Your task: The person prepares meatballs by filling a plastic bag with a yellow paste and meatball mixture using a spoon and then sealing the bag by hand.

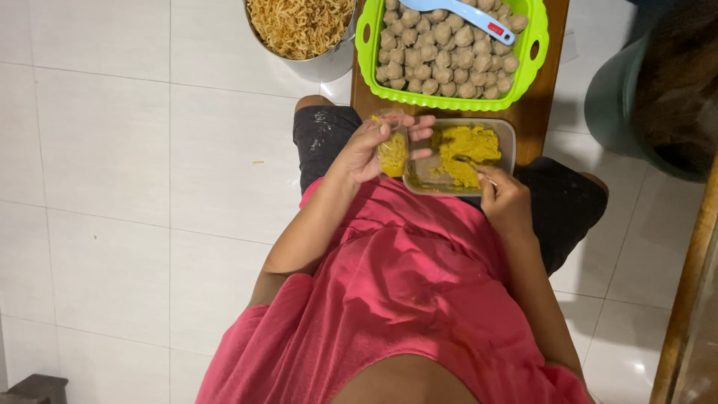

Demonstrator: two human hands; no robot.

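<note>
Left fingers (407,129): curled round a small clear bag (392,146) partly filled with yellow paste, pinching its open top.
Left hand (374,150): raised just left of the clear rectangular tub (508,133), the bag touching the tub's left wall.
Right fingers (490,179): pressed together on the handle of a spoon (473,166).
Right hand (508,202): at the tub's near right corner; spoon tip sunk in the yellow paste (467,150).
Tub: on the near end of the wooden bench (535,112).
Green basket (366,37): behind the tub, full of meatballs (441,52), a blue ladle (464,15) on top.
Metal pot (329,66): on the floor left of the bench, holding noodles (299,22).
</note>
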